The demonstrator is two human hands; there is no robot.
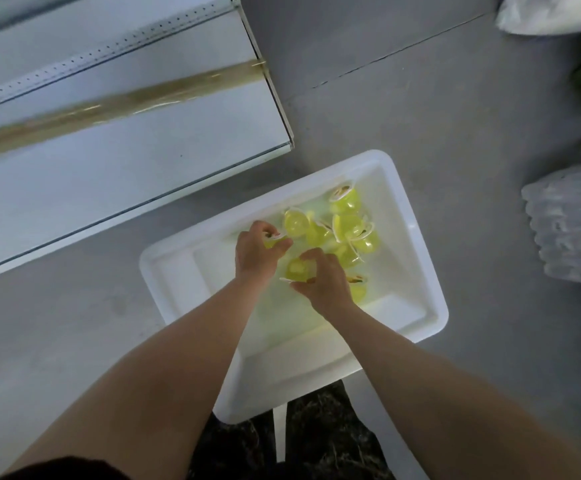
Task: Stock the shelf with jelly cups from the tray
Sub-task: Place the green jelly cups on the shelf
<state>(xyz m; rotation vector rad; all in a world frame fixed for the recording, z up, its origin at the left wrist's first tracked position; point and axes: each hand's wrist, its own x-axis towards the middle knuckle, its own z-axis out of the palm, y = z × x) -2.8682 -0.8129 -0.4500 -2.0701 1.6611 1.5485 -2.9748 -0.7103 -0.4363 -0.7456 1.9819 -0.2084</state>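
Grip first: the person's left hand (259, 252) has its fingers curled around a yellow jelly cup (275, 241), pinching it up near the white lid flap. The right hand (322, 282) is clamped over a second cup (297, 270), with thumb and fingers wrapped round the body. So both hands look loaded, one cup each. Can't tell whether either cup has actually cleared the floor of the tray.

Both grabbed cups sit roughly mid-tray (396, 306). The loose cups (346, 223) are bunched toward the tray's far right corner, tipped every which way, lids facing sideways. One more cup (358, 289) peeks out just beyond the right hand, on the tray's right side. The near half of the tray shows no cups.

The white shelf (109, 188) is off the tray's far left side, well apart from the hands, and nothing is visible on it. A clear-wrapped bundle (569, 220) lies on the floor off the tray's right side.

How to do this bit well, as a guess: those lid flaps look flimsy, so it's probably safer to hold the cup body and not hang it from the flap like the left hand is nearly doing. Lift straight up so the neighbours don't get dragged along, then turn the cups upright before they go on the shelf. Two at a time seems a sane pace.
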